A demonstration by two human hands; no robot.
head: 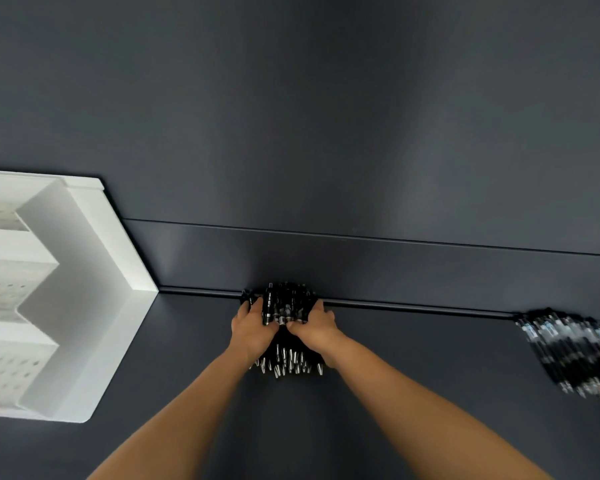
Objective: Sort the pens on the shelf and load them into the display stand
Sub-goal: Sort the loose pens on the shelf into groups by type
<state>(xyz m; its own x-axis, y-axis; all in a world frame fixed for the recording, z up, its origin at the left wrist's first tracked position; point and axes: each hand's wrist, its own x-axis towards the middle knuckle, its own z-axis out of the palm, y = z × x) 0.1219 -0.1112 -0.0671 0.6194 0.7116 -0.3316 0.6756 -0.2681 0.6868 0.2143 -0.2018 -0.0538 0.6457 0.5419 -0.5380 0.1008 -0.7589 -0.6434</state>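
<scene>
As a bundle of black pens (pixel 284 303) is gathered against the raised back lip (pixel 413 306) of the dark shelf (pixel 413 375), it is clasped from both sides. The left hand (pixel 252 327) and the right hand (pixel 317 329) are each curled round it, thumbs nearly meeting on top. The lip appears to be used as a stop, so that the ends are squared for lifting. A second pile of pens (pixel 568 351) is seen well apart at the right, seemingly a separate sort. The white display stand (pixel 111 271) is set at the left; no pens are seen in its perforated tiers.
</scene>
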